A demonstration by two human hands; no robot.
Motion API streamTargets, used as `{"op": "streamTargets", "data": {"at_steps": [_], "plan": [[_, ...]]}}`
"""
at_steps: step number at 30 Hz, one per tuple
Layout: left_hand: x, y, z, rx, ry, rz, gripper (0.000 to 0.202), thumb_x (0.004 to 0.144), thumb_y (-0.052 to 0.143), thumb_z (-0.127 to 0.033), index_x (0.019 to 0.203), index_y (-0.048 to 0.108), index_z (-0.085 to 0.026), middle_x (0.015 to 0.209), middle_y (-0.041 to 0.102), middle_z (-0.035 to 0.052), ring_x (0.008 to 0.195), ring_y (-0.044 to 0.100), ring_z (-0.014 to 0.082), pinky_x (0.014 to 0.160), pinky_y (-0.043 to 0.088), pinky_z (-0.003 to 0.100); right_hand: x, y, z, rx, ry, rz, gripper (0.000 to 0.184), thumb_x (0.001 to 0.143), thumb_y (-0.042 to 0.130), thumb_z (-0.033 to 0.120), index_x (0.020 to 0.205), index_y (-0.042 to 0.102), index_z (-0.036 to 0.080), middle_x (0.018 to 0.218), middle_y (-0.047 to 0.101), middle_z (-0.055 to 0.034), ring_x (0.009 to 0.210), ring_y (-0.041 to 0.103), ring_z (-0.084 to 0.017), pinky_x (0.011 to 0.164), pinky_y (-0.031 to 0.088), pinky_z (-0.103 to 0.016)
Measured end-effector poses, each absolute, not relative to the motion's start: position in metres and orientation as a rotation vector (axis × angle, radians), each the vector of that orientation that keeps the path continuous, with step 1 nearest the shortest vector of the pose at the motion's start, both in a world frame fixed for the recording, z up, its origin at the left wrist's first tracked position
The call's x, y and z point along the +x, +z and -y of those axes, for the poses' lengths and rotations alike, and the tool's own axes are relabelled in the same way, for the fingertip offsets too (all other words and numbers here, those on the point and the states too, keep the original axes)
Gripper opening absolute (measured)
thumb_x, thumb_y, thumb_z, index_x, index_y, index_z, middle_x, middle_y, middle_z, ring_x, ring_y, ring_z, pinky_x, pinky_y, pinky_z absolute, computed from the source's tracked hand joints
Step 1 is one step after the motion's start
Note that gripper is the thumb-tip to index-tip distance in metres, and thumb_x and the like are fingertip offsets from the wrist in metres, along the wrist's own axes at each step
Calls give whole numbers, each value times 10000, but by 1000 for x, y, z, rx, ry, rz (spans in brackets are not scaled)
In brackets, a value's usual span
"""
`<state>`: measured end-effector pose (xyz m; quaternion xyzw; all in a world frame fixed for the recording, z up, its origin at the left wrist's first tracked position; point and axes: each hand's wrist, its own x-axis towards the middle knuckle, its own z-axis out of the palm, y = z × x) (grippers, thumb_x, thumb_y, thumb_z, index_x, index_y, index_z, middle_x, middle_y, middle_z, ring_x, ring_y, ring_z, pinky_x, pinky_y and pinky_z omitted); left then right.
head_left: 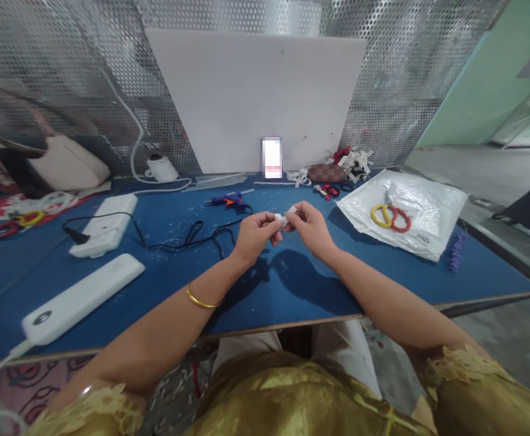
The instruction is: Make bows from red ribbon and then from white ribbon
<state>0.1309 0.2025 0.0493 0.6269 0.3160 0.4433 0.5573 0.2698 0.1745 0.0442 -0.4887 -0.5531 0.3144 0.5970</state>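
Observation:
Both my hands meet above the middle of the blue table (292,290). My left hand (254,235) and my right hand (308,227) pinch a small white piece (285,217) between their fingertips, held a little above the tabletop. I cannot make out what the white piece is. A gold bangle sits on my left wrist. A blue glue gun (229,200) lies just beyond my hands, its black cord (187,238) trailing left across the table.
Two white power strips (105,225) (83,298) lie at the left. A plastic bag (403,218) with yellow-and-red scissors (390,217) lies at the right. Red scissors (328,191), white scraps, a brown pouch (326,173) and a white board (255,97) stand at the back. A handbag (60,162) rests far left.

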Motion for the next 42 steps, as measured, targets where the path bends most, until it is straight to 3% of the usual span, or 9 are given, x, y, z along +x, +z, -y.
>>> {"op": "streamTargets", "data": {"at_steps": [6, 9, 12, 16, 20, 42], "plan": [[131, 48, -202, 1503, 1029, -731, 187, 720, 664, -306, 728, 608, -128, 507, 590, -15, 408, 488, 79, 449, 393, 198, 271, 40, -174, -1143, 679, 1251, 207, 760, 634, 292, 826, 459, 204, 608, 561, 55, 523, 589, -116, 539, 453, -242], [131, 48, -203, 1495, 1028, -737, 190, 723, 658, -313, 737, 614, -129, 503, 588, -14, 408, 489, 83, 449, 398, 203, 272, 41, -170, -1198, 477, 1416, 98, 811, 577, 265, 772, 520, 196, 627, 569, 34, 567, 579, -110, 579, 440, -241], [131, 48, -204, 1484, 1045, -728, 193, 742, 632, -320, 726, 612, -129, 503, 585, -10, 415, 495, 89, 456, 413, 211, 272, 44, -165, -1199, 244, 1606, 113, 850, 495, 209, 789, 590, 193, 727, 609, -4, 664, 579, -117, 641, 434, -245], [130, 48, -206, 1462, 1076, -708, 194, 739, 628, -320, 725, 613, -127, 507, 584, -6, 426, 503, 93, 458, 422, 213, 270, 46, -162, -1163, 146, 1687, 139, 788, 518, 155, 888, 610, 184, 817, 612, -26, 719, 575, -126, 644, 441, -231], [130, 48, -205, 1460, 1074, -715, 197, 731, 635, -320, 751, 618, -125, 541, 609, 1, 428, 512, 89, 470, 433, 212, 270, 44, -164, -1218, 73, 1674, 134, 756, 538, 137, 855, 613, 186, 789, 600, -16, 698, 557, -124, 676, 441, -239], [134, 47, -200, 1434, 1082, -755, 166, 682, 657, -274, 731, 580, -135, 545, 620, -4, 440, 555, 108, 499, 458, 230, 266, 41, -163, -1247, 40, 1625, 131, 767, 486, 109, 816, 566, 201, 846, 559, -30, 779, 542, -151, 703, 424, -261]]}}
